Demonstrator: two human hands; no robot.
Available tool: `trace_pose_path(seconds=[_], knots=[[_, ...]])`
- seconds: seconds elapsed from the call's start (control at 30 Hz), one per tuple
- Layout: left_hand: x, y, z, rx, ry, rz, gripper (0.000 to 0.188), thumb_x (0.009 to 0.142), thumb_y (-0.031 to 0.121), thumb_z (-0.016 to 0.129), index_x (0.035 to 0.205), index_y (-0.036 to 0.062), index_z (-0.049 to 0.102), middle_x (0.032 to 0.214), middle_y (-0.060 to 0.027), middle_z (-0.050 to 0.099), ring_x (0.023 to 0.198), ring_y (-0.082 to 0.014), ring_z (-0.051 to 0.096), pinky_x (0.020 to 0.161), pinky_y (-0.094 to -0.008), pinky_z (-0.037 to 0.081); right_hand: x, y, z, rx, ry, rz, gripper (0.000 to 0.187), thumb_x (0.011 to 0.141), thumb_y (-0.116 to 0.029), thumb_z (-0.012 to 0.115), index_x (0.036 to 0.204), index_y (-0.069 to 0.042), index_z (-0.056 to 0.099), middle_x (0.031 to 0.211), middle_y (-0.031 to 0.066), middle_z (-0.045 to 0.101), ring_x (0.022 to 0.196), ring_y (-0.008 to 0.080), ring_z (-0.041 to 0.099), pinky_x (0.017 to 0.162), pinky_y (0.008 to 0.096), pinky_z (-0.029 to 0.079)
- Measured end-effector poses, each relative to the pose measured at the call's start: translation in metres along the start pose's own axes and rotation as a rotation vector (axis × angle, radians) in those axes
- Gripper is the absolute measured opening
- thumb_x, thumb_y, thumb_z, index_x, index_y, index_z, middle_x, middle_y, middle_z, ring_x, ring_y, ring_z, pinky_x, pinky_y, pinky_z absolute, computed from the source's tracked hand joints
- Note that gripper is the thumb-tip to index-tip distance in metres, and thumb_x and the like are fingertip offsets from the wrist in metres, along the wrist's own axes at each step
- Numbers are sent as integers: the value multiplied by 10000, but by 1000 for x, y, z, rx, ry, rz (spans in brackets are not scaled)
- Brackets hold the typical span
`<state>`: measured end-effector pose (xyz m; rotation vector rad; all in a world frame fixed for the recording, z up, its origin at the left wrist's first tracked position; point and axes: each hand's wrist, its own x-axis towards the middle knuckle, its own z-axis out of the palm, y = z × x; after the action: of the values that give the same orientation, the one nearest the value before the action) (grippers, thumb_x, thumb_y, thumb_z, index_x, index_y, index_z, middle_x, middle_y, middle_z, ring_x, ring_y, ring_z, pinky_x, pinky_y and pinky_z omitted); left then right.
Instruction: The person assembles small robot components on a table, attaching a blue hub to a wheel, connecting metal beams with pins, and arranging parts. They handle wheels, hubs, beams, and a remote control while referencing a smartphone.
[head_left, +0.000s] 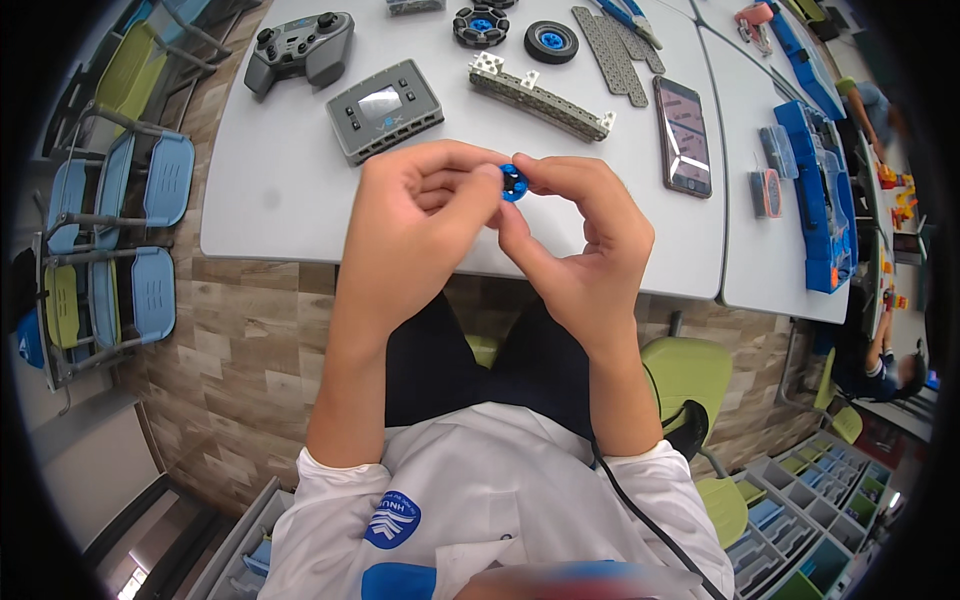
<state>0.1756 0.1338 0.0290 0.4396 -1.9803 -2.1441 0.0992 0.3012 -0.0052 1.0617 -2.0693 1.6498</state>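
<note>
Above the table's near edge, both my hands pinch a small blue wheel hub [513,184] with a dark centre. Thumb and fingers of my left hand [425,205] close on its left side. On the other side, my right hand [590,215] grips it between thumb and forefinger. Just beyond my left hand lies a grey controller brick [384,108] with a small screen. A grey perforated beam assembly [540,100] with white connectors rests beyond the hub. Farther back are a black tyre on a blue hub [551,42] and a dark roller wheel [480,27].
A grey gamepad [300,50] sits at the table's far left. To the right are flat grey plates [610,60], blue-handled pliers [632,20] and a phone [684,138]. A blue parts case [820,200] stands on the adjoining table. Chairs [165,180] line the left; people work far right.
</note>
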Motion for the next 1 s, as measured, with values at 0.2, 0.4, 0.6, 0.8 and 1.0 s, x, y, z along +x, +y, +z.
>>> trace_pose_path(seconds=[0.2, 0.4, 0.6, 0.8, 1.0], knots=[[-24, -34, -10, 612, 426, 187, 390, 995, 219, 810, 1264, -60, 778, 1197, -165, 772, 1139, -297, 727, 1023, -433, 561, -19, -7, -12, 458, 7, 435, 343, 919, 64, 876, 1246, 53, 775, 1164, 126, 821, 1109, 201, 814, 1044, 361, 658], [-21, -75, -10, 1010, 578, 238, 637, 933, 352, 906, 1405, -24, 703, 1387, -183, 641, 1341, -399, 584, 1146, -523, 484, -33, -7, -19, 635, 32, 639, 401, 945, 106, 838, 1320, 76, 702, 1203, 161, 798, 1116, 204, 818, 1026, 333, 666], [-13, -70, -9, 683, 481, 251, 605, 892, 152, 959, 1383, -50, 669, 1295, -183, 731, 1246, -333, 710, 1115, -472, 560, -43, -2, -25, 701, 59, 729, 405, 964, 117, 811, 1344, 96, 671, 1239, 177, 777, 1158, 260, 822, 1059, 366, 672], [-22, -62, 9, -83, 235, 228, 673, 926, -55, 899, 1519, -69, 581, 1367, -220, 746, 1275, -232, 744, 1098, -345, 607, -43, -3, -28, 827, 110, 702, 373, 1019, 92, 762, 1380, 96, 670, 1292, 208, 778, 1176, 285, 819, 1066, 397, 674], [-24, -53, 15, -276, 69, 273, 843, 931, 20, 943, 1638, -76, 494, 1437, -242, 717, 1341, -260, 716, 1150, -377, 589, -40, -18, -36, 862, 95, 665, 393, 1025, 82, 765, 1401, 94, 652, 1295, 214, 780, 1163, 285, 823, 1029, 389, 685]])
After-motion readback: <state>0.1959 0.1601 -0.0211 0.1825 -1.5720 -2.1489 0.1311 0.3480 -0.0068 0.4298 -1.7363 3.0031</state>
